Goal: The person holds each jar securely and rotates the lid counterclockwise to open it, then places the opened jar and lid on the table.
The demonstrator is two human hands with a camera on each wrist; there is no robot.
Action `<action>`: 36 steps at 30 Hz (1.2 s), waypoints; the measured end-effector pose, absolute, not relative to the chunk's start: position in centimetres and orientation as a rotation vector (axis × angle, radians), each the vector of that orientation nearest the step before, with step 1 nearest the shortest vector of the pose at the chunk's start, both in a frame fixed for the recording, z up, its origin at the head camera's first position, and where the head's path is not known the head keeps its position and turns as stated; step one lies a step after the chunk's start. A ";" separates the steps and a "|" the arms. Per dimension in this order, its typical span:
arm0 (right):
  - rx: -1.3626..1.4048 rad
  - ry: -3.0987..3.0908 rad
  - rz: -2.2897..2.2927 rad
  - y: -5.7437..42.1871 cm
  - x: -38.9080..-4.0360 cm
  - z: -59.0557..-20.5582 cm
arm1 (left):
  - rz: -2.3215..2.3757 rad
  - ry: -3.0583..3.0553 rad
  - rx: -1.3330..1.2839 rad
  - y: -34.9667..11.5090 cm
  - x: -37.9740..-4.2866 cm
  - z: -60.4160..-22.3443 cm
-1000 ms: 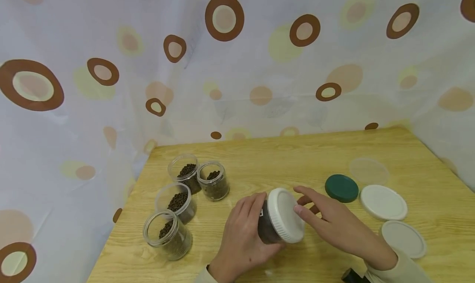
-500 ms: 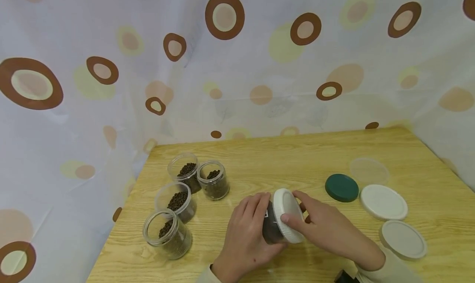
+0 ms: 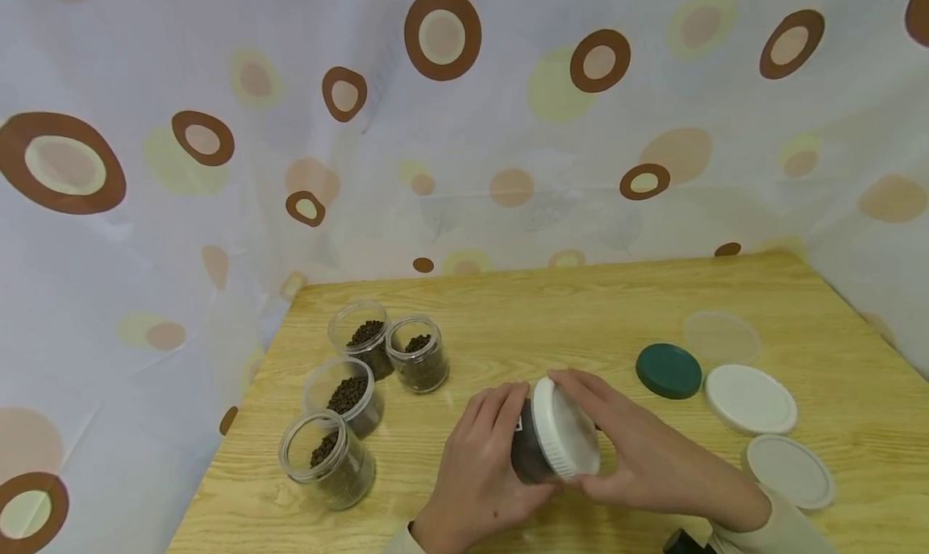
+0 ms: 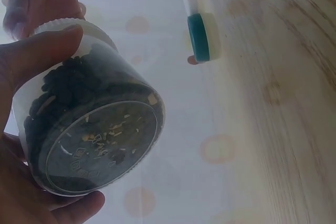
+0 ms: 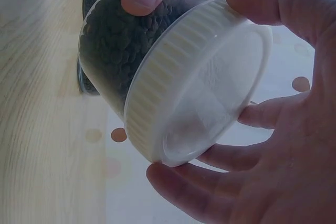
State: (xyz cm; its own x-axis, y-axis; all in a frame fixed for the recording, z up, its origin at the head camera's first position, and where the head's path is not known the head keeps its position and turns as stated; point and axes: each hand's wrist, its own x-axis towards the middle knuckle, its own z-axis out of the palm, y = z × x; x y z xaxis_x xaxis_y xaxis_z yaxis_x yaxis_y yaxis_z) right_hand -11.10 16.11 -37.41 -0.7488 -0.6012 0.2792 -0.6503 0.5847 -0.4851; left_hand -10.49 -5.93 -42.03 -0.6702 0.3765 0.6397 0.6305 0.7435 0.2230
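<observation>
A clear jar (image 3: 528,451) of dark pellets is held up off the table, tilted on its side. My left hand (image 3: 481,461) grips its body, with the thumb on one side and fingers on the other. In the left wrist view the jar's base (image 4: 102,145) faces the camera, with pale crumbs among the pellets. A white ribbed lid (image 5: 210,95) sits on the jar's mouth. My right hand (image 3: 642,449) holds the lid by its rim, thumb at one edge and fingertips at the opposite edge, the palm apart from the lid's top.
Several lidless clear jars of dark pellets, the nearest jar (image 3: 341,477) among them, stand at the left of the wooden table (image 3: 508,328). At the right lie a green lid (image 3: 668,370), a white lid (image 3: 751,398), a greyish lid (image 3: 788,471) and a see-through lid (image 3: 722,338).
My right hand has come from loosely touching the lid's face to spanning its rim, thumb moving to the near edge. The jar has shifted slightly right; my left hand keeps its grip.
</observation>
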 end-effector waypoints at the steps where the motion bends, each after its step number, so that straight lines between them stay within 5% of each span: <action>1: 1.081 -2.718 0.884 16.1 -11.1 -37.4 | -0.584 -2.372 -0.753 -5.9 -10.5 -42.1; 12: 1.057 -2.813 1.096 16.7 -11.3 -37.2 | -0.561 -2.380 -0.719 -5.9 -10.4 -42.0; 24: 0.556 -3.112 1.553 17.3 -12.1 -37.2 | -0.522 -2.370 -0.703 -5.6 -10.5 -42.0; 36: 0.385 -3.251 1.480 16.5 -12.0 -36.9 | -0.435 -2.401 -0.705 -5.0 -10.3 -42.0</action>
State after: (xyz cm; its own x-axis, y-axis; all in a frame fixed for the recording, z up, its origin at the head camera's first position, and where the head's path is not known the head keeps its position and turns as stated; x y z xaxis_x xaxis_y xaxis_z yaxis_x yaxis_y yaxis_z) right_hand -12.05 16.49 -36.90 -0.8782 -0.3636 -0.3107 -0.0045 0.6559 -0.7549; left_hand -10.30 -5.04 -42.01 -0.6840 0.3820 0.6215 0.5757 0.8059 0.1383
